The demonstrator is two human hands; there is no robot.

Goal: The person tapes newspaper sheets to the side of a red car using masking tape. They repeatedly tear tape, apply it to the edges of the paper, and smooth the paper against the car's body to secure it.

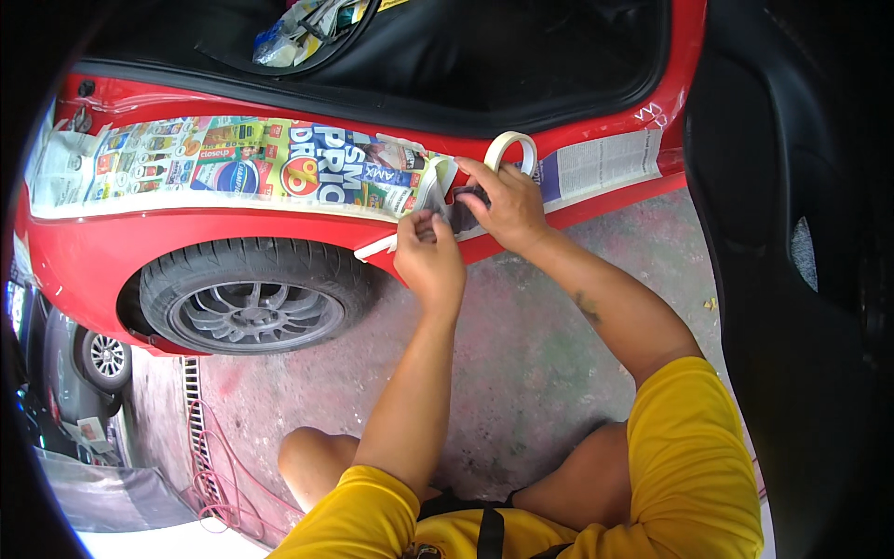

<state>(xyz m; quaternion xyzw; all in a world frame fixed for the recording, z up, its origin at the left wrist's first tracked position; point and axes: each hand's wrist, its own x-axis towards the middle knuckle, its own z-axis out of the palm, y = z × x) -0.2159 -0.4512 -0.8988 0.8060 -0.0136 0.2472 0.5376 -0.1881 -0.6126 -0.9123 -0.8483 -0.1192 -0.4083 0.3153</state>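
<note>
Colourful newspaper [247, 175] lies along the red car body [79, 242] above the wheel, with a pale strip along its lower edge. At its right end a pale flap of paper [434, 186] stands up from the panel. My left hand [430, 261] is closed, fingertips pinched at the foot of this flap. My right hand [510, 207] is just to the right, with a roll of masking tape [511, 137] hooked on its curled fingers. Its thumb and forefinger reach toward the flap. Between the hands, what the fingertips touch is partly hidden.
Further right, a grey printed sheet [610, 168] covers the sill. Below the newspaper is the wheel [251, 312]. A black door panel [773, 279] stands at the right. A pink hose [219, 456] lies by the floor drain grate [194, 401]. Another car [79, 359] is at the left.
</note>
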